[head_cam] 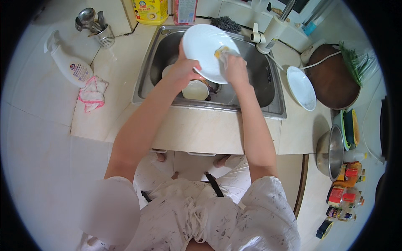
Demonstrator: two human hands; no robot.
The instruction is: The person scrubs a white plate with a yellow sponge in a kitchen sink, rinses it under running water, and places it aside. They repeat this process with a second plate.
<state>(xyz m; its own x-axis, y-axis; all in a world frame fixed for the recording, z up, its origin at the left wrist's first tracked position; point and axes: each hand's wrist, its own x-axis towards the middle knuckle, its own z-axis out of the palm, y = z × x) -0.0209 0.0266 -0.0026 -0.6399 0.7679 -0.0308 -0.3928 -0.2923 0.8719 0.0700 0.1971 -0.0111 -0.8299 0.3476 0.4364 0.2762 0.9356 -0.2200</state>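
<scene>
A white plate (202,47) is tilted above the stainless steel sink (257,84), its inner face towards me. My left hand (185,70) grips its lower left rim. On the right side of the plate, my right hand (236,67) presses a yellowish, whitish scrubbing cloth or sponge (222,53) against the surface; the fingers partly cover it. Below the plate, a white bowl (195,90) lies in the sink among other dishes and what look like chopsticks (209,86). A second pale dish (166,71) is mostly hidden behind my left forearm.
A white faucet (270,34) rises behind the sink, near a dark steel-wool scourer (226,24). Right of the sink are a white dish (301,88), a round brown board (333,78) and a metal bowl (329,153). To the left stand a spray bottle (70,66), a rag (93,94) and a utensil holder (105,37).
</scene>
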